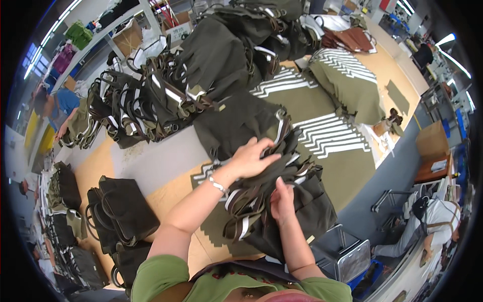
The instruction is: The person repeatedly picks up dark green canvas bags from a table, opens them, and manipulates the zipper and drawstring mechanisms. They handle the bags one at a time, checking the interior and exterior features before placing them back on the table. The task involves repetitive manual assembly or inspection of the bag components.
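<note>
A heap of dark olive-grey cloth bag pieces with brown and white edging [254, 199] lies in front of me on the table. My left hand [251, 158] reaches over the upper part of this heap, fingers spread and touching the dark cloth. Lower down, my right hand [283, 200] rests against the dark bag piece [314, 201] on the right side, its thumb stretched out and its other fingers partly hidden. Neither hand visibly grips anything. A large dark bag piece [234, 123] lies flat just beyond my left hand.
Stacked olive panels with white-striped edges [334, 136] spread to the right. Dark bags with straps [151, 100] pile up at the back left. Finished-looking handbags [126, 209] stand at the left. A metal-framed stool [352, 259] is at lower right. Co-workers [65, 105] sit nearby.
</note>
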Motion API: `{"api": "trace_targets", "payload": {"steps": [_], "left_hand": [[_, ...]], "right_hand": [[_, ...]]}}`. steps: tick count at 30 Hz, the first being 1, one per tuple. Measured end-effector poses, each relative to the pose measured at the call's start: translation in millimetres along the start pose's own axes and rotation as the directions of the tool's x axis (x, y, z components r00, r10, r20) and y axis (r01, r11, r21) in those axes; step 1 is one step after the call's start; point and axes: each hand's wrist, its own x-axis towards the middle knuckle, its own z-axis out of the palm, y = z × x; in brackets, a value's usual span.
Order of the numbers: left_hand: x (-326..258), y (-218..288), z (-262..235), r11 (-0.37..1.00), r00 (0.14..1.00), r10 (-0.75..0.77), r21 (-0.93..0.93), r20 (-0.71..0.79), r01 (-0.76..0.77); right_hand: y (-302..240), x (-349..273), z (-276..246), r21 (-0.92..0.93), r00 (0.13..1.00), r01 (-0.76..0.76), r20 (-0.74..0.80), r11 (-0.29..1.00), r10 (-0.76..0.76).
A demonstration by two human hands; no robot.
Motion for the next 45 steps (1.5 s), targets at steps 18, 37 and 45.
{"api": "trace_targets", "payload": {"steps": [18,37,45], "left_hand": [[-287,161,-93,0.721,0.456,0.658,0.327,-0.6,-0.611],[-856,94,-284,0.755,-0.148,0.617,0.528,-0.773,0.389],[-928,-35,-356,0.847,-0.143,0.182,0.081,-0.973,0.526]], "right_hand": [[-24,-234,117,0.108,0.491,0.759,0.554,0.643,-0.672],[267,-550,482,0.112,-0.102,0.064,0.989,0.992,-0.105],[420,-574,548,-0.041,-0.203,0.041,0.978,0.998,0.049]]}}
